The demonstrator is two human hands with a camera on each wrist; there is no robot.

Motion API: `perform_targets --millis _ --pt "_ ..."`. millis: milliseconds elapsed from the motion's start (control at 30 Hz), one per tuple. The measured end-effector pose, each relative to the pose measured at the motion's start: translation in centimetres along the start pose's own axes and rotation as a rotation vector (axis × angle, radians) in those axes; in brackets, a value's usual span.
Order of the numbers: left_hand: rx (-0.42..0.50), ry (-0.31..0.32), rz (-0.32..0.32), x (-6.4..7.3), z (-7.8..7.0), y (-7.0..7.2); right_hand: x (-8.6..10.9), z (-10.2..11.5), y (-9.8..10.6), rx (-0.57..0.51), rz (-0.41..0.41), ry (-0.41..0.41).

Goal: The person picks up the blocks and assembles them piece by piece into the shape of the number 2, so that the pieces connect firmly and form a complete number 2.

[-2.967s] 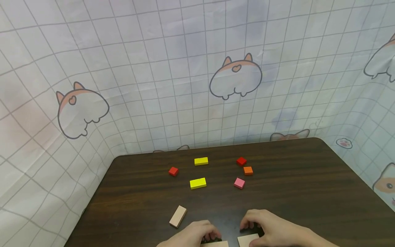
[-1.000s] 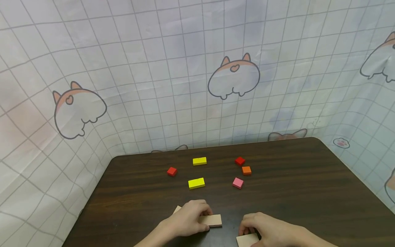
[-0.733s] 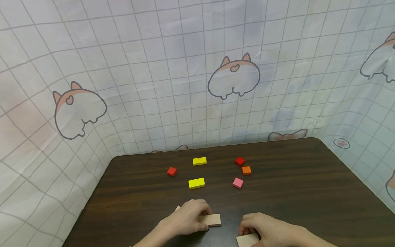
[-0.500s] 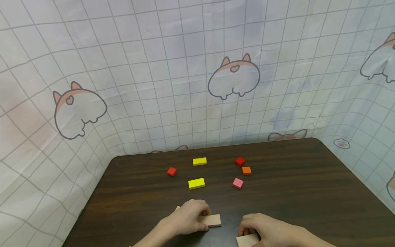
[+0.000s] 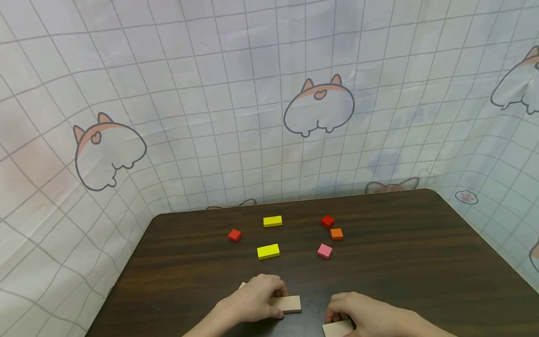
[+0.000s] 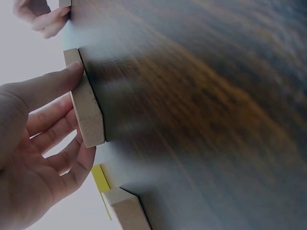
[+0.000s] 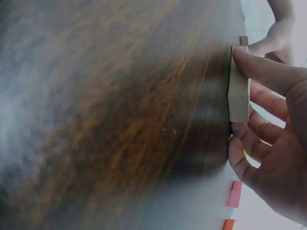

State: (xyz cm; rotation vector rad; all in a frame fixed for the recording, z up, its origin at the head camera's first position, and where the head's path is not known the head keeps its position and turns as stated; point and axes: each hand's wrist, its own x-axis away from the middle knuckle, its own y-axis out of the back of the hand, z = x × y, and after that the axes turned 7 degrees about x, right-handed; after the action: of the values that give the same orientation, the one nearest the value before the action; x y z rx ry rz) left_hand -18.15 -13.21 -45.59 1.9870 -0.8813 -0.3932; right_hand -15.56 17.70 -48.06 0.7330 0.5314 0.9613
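Note:
My left hand (image 5: 257, 299) grips a plain wooden block (image 5: 290, 304) between thumb and fingers. In the left wrist view, that pale block (image 6: 88, 108) lies flat at the table surface, thumb on its near side. Lower right, my right hand (image 5: 370, 313) pinches another plain wooden block (image 5: 338, 328), cut off by the frame's bottom edge. The right wrist view shows this block (image 7: 238, 91) on the table, with the thumb against one side and the fingers round the other. A third wooden block (image 5: 242, 284) is mostly hidden behind my left hand; its end (image 6: 125, 208) shows in the left wrist view.
Farther back on the dark wooden table (image 5: 400, 262) lie two yellow blocks (image 5: 268, 252), a red block (image 5: 235, 235) at left, and another red block (image 5: 327, 221), an orange block (image 5: 336, 234) and a pink block (image 5: 325, 251) at right. A grid-patterned cloth (image 5: 236, 117) hangs behind the table.
Since three seconds ago my left hand has carried its wooden block forward, now covering most of the third block. The right hand and its block have barely shifted. Both are almost still over the last second.

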Motion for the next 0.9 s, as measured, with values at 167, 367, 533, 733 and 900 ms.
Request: perform_targets --millis 167,367,533,733,900 --pt "0.018 0.003 0.013 0.01 0.08 -0.09 0.02 0.01 -0.06 0.001 -0.003 0.013" --pt "0.023 -0.002 0.013 -0.01 0.12 0.00 -0.01 -0.06 -0.11 0.023 -0.009 0.021" --pt "0.036 0.007 0.023 -0.06 0.15 0.16 -0.14 -0.04 -0.14 0.053 -0.030 0.058" --pt "0.050 0.011 0.024 -0.13 0.26 0.15 -0.16 -0.06 -0.09 0.064 -0.042 0.073" --pt "0.052 0.002 0.020 -0.17 0.29 0.19 -0.14 -0.04 0.09 0.051 -0.038 0.064"
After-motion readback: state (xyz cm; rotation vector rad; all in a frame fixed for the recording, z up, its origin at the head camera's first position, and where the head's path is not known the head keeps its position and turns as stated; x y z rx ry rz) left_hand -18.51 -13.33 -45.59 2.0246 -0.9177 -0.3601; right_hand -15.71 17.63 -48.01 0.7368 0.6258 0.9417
